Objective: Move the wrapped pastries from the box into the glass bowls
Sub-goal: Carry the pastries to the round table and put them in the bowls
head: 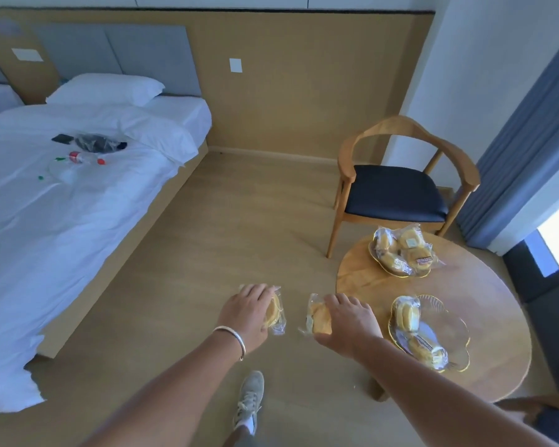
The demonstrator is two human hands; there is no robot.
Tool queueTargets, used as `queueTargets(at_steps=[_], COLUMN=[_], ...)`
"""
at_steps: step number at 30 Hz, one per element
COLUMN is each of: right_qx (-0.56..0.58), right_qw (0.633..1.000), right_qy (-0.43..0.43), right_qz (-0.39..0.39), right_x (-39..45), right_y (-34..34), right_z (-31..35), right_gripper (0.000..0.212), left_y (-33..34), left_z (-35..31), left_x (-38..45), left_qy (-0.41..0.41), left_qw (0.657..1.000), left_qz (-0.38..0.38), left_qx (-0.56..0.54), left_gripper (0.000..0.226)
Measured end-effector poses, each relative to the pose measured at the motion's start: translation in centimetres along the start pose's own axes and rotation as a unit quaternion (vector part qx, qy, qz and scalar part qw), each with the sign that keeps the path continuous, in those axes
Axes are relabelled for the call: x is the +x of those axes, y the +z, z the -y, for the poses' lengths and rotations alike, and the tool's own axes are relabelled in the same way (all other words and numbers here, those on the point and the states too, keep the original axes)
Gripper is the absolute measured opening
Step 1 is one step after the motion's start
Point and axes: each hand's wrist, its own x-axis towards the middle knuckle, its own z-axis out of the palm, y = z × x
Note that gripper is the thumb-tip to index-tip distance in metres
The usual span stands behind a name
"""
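Hotel-type room, wood floor [239,204], round wooden table [484,304] at right. Left hand [246,312] curls around a wrapped pastry [275,312], right hand [347,321] curls around a second wrapped pastry [318,316], both held over the floor just left of the table; fingers cover much of each. Near glass bowl [449,321] holds a few pastries, far glass bowl [400,250] is heaped. Box not in view. Wooden chair [397,188] beyond the table, bed [78,175] at left with small blurred items, blue curtain [523,130] at right edge.
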Motion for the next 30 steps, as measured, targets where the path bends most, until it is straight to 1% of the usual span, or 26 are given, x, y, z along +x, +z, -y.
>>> queueTargets(at_steps=[7, 11, 14, 17, 21, 26, 30], right_qx=[0.020, 0.058, 0.086, 0.105, 0.134, 0.170, 0.187], right_qw=[0.992, 0.982, 0.968, 0.951, 0.917, 0.854, 0.807], right_qy=[0.121, 0.181, 0.234, 0.290, 0.375, 0.489, 0.558], right_qz=[0.015, 0.006, 0.000, -0.002, -0.018, -0.041, -0.045], right_x=[8.1, 10.3, 10.9, 10.5, 9.3, 7.1, 5.4], right_y=[-2.9, -4.0, -4.5, -4.1, -2.8, -0.6, 1.9], right_z=[0.6, 0.7, -0.4, -2.6, -7.5, -14.8, -19.8], right_gripper=[0.076, 0.077, 0.077, 0.077, 0.073, 0.076, 0.075], left_y=[-1.1, -1.1, -0.6, 0.1, 1.7, 4.2, 7.2], left_z=[5.3, 5.9, 4.8, 1.9, -4.1, -12.3, -19.0], left_x=[13.5, 19.1, 22.6, 25.5, 29.5, 33.4, 36.0], left_qy=[0.131, 0.198, 0.245, 0.288, 0.369, 0.447, 0.522], left_qw=[0.991, 0.980, 0.969, 0.955, 0.926, 0.886, 0.840], left_qz=[0.011, 0.027, 0.041, 0.061, 0.086, 0.115, 0.125], left_qx=[-0.014, -0.009, -0.005, -0.018, -0.002, 0.038, 0.076], left_gripper=[0.077, 0.081, 0.082, 0.080, 0.084, 0.088, 0.089])
